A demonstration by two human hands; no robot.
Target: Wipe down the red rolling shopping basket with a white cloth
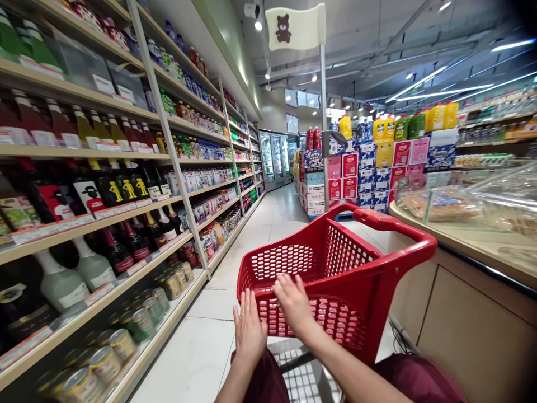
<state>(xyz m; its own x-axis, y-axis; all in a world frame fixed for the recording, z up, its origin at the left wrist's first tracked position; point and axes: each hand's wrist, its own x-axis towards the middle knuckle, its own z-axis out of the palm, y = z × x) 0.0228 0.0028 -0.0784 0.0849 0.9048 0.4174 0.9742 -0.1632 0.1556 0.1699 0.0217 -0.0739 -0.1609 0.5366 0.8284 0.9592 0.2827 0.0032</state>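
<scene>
Two bare hands meet the side of a red shopping cart point(367, 296) in a supermarket aisle. The cart stands directly in front of the person on the pale tiled floor point(193, 341), between the drinks shelves point(75, 151) on the left and a wood-sided table point(474, 313) on the right.

The left hand point(250, 330) is raised almost upright at the basket's near left corner, its back toward the camera, fingers straight and mostly close together; it grasps nothing, though whether its fingertips press on the plastic cannot be told. The right hand point(293, 305), just beside it, lies back upward over the perforated near wall, fingers stretched forward to the rim and slightly spread, unclenched and gripping nothing. The right forearm slants in from the lower right, across the person's maroon trousers point(419, 378); the left forearm rises more steeply from the bottom edge. Both wrists are nearly straight.

The cart's handle point(377, 219) sits well apart from both hands, up at the right. Beyond the cart, stacked cartons point(350, 188) hold bottles of juice point(417, 125), and a pale flag point(296, 28) bearing a brown bear tops a pole point(323, 89).
</scene>
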